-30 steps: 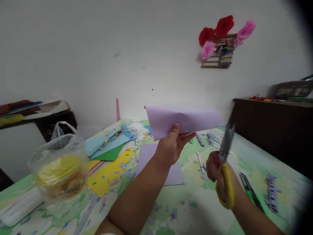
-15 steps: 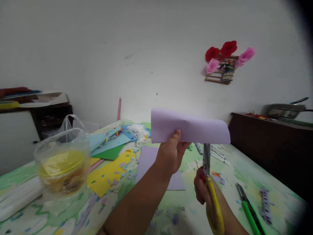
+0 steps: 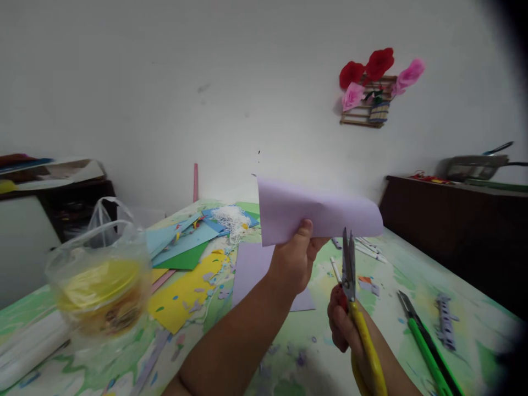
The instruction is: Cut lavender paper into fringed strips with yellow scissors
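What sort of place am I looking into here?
Likely a home craft corner, though I can't be sure it's a home. The right hand holds scissors, the left hand purple paper, and the table bears coloured sheets and paper scraps.

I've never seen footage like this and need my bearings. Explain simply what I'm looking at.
There is no machine here: these are a person's two bare hands, seen by a camera worn on the head, looking forward and down. The left hand holds a curved purple paper above the table. The right hand holds scissors, blades slightly apart near the paper's lower edge; whether they touch it, I can't tell. On the table lie a flat purple sheet, a yellow sheet with scraps on it, white string and a green-handled knife. At the left, a clear bag holds a yellow-lidded tub.
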A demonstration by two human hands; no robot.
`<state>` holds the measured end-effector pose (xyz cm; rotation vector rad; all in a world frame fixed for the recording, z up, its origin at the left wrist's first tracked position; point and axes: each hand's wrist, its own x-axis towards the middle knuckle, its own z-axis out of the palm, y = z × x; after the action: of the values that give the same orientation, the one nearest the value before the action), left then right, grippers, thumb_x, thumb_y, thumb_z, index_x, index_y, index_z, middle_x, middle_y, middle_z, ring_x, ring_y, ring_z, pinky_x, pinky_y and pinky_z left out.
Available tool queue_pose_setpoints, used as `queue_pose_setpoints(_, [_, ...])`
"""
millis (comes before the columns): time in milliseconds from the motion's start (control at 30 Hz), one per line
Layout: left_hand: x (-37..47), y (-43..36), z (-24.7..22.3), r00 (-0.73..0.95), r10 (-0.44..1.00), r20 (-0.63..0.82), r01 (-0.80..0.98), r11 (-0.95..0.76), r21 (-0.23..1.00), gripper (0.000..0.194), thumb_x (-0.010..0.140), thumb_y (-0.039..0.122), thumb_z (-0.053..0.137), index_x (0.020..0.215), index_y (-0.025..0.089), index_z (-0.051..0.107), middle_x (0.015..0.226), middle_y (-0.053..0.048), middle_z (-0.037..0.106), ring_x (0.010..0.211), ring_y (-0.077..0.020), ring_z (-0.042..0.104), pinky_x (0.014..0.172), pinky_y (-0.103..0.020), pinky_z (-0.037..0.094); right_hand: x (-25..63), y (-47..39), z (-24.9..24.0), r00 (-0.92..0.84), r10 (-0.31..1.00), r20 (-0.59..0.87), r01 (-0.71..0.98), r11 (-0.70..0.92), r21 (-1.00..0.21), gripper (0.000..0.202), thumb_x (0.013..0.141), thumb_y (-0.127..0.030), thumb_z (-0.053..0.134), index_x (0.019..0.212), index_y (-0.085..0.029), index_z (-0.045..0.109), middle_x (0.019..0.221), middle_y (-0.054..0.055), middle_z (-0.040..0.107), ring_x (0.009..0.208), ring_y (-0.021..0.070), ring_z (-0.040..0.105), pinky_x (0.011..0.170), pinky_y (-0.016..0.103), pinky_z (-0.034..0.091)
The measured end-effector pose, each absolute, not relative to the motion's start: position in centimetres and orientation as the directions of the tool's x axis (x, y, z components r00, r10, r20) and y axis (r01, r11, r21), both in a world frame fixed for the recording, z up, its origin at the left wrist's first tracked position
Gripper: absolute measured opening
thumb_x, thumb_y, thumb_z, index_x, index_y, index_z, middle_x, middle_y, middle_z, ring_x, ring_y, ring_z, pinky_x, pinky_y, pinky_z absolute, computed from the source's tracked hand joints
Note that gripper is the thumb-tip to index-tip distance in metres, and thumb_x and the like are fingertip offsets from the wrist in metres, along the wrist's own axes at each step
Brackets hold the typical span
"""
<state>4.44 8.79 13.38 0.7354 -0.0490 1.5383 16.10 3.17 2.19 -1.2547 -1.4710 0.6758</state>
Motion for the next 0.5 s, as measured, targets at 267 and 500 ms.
queue_pose_setpoints(267, [4.6, 8.1, 13.6, 0.096, 0.901, 0.424, -0.895, -0.107, 0.432, 0.046, 0.078, 0.025, 0.066, 0.121, 0.024, 0.051, 0.114, -0.006, 0.065, 0.109, -0.0259, 0.060, 0.096, -0.046, 0.047, 15.9, 2.1, 0.9, 0.118, 0.939, 0.324, 0.331, 0.271, -0.904, 0.044, 0.077, -0.068, 0.045, 0.070, -0.024, 0.044, 0.059, -0.004, 0.042, 0.049, 0.0129, 0.043, 0.039, 0.024, 0.034])
queue_pose_setpoints(500, [5.4, 7.5, 12.8, 0.109, 0.937, 0.331, -0.890, -0.056, 0.452, 0.045, 0.078, 0.015, 0.064, 0.121, 0.024, 0.053, 0.103, -0.003, 0.068, 0.101, -0.0187, 0.063, 0.095, -0.036, 0.048, 15.8, 1.5, 0.9, 0.124, 0.935, 0.331, 0.352, 0.271, -0.896, 0.040, 0.077, -0.064, 0.048, 0.071, -0.024, 0.047, 0.061, -0.003, 0.045, 0.053, 0.0142, 0.045, 0.048, 0.027, 0.041])
